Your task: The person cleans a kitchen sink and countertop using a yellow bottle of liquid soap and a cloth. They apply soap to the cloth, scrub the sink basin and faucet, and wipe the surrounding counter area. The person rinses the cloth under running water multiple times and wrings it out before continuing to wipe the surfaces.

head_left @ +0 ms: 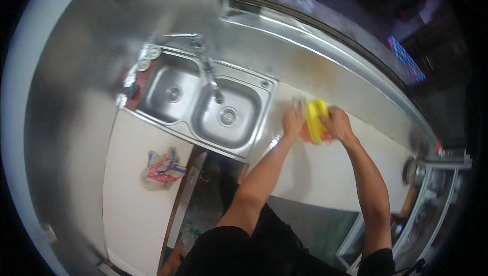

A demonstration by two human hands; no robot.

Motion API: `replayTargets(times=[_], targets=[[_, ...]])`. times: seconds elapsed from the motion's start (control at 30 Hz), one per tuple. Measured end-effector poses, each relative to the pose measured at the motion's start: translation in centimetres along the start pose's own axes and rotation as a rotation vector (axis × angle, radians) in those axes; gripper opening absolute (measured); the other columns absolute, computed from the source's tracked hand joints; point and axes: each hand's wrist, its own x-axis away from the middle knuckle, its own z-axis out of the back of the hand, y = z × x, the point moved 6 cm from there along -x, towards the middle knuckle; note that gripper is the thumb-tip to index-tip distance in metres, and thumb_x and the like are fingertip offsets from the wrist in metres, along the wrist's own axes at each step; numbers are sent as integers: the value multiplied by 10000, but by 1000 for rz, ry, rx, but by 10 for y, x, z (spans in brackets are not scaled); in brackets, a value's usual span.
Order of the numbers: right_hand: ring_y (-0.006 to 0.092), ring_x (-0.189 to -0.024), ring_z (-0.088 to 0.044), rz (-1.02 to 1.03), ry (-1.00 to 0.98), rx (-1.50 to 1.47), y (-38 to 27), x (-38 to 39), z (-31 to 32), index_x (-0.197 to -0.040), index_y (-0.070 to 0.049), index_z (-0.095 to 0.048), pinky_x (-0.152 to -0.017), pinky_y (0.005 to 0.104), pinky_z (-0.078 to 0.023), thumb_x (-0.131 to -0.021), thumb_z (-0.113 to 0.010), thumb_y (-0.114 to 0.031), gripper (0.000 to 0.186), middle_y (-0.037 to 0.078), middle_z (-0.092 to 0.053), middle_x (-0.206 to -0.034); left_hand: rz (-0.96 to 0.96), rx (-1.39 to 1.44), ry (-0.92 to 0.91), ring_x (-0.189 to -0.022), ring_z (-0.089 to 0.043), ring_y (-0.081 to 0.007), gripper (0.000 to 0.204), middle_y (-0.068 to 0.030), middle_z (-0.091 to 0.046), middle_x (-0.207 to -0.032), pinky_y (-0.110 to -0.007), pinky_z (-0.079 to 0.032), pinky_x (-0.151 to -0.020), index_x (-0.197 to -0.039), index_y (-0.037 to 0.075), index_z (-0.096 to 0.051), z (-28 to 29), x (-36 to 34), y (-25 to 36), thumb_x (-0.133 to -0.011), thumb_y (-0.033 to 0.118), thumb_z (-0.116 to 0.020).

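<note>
Right-hand fingers on yellow object, long axis away from the body

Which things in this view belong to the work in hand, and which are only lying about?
In hand:
yellow oblong object, held by the right hand
orange item, partly hidden behind it, near the left hand

Lying about:
crumpled cloth on the left counter
round metal vessel at far right

Yellow oblong object, orange piece seemingly beneath
</note>
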Motion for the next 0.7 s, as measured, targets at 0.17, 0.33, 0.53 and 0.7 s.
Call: replayTargets(times=[0.17, 0.33, 0.53, 0.7], targets=[[441, -840, -647, 215, 4, 7, -74, 46, 9, -831, 63, -643, -770, 501, -512, -817, -666, -257, 321, 273, -654, -853, 124, 788, -46, -994, -693, -293, 645, -177, -735, -972, -426, -511, -893, -1155, -26, -672, 17, 14, -98, -989, 574, -503], [371, -779, -680, 160, 116, -136, -64, 116, 94, -933, 98, -658, -739, 440, -530, -829, -683, -150, 270, 247, -687, -866, 478, 810, -326, -994, -680, -192, 513, -104, -713, -1108, -354, -544, -899, -1165, 47, -691, 0, 44, -22, -1049, 497, -475], [262, -742, -674, -8, 126, -342, -90, 154, 142, -954, 121, -657, -710, 407, -528, -895, -652, -143, 270, 196, -697, -829, 572, 1578, -756, -1142, -651, -276, 545, -158, -661, -1272, -453, -520, -1009, -1331, 96, -602, 41, 112, 59, -1041, 524, -432], [267, -740, -672, 62, 138, -326, -115, 134, 130, -954, 108, -665, -713, 405, -528, -902, -654, -142, 255, 202, -701, -841, 780, 1409, -803, -1110, -673, -278, 578, -128, -670, -1257, -498, -554, -942, -1313, 90, -598, 34, 168, 11, -1034, 560, -409]])
